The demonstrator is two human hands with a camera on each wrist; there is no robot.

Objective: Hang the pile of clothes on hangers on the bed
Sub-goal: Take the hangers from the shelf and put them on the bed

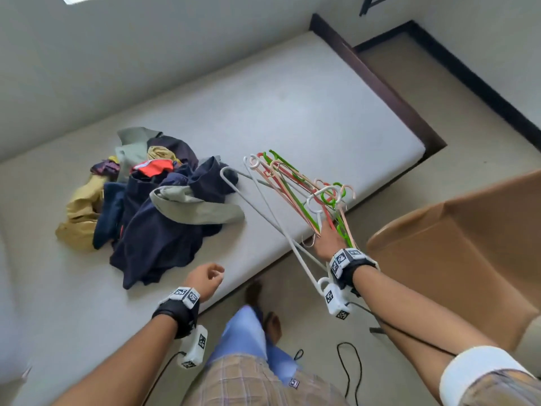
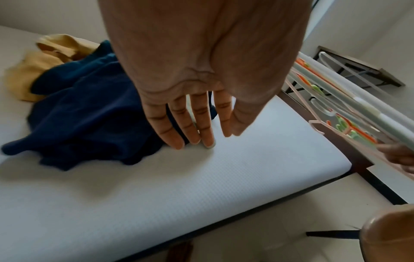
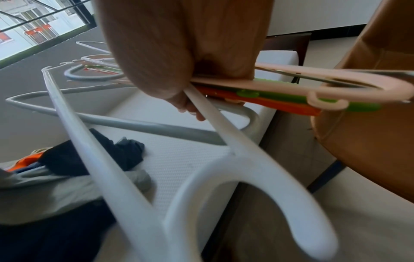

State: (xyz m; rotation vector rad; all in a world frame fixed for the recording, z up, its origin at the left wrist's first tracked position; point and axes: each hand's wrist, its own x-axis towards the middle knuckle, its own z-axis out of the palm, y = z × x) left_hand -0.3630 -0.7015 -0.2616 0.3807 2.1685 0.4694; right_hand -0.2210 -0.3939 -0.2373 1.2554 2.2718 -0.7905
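Observation:
A pile of clothes [image 1: 146, 200] lies on the bare white mattress [image 1: 292, 98]: navy, mustard, grey-green and orange garments tangled together. My right hand [image 1: 325, 241] grips a bundle of hangers [image 1: 292, 186] in white, grey, green, red and pink, held above the bed's near edge to the right of the pile. In the right wrist view my right hand [image 3: 190, 109] has its fingers curled round the bundle, and a white hanger [image 3: 224, 141] juts toward the camera. My left hand [image 1: 205, 279] hovers empty over the mattress [image 2: 156, 186], its fingers [image 2: 206, 127] straight beside the navy garment [image 2: 89, 115].
A dark wooden bed frame [image 1: 380, 83] borders the mattress on the far right. A brown chair [image 1: 468, 244] stands close by my right arm. Black cables [image 1: 348, 370] trail on the tiled floor by my legs. A wall runs behind the bed.

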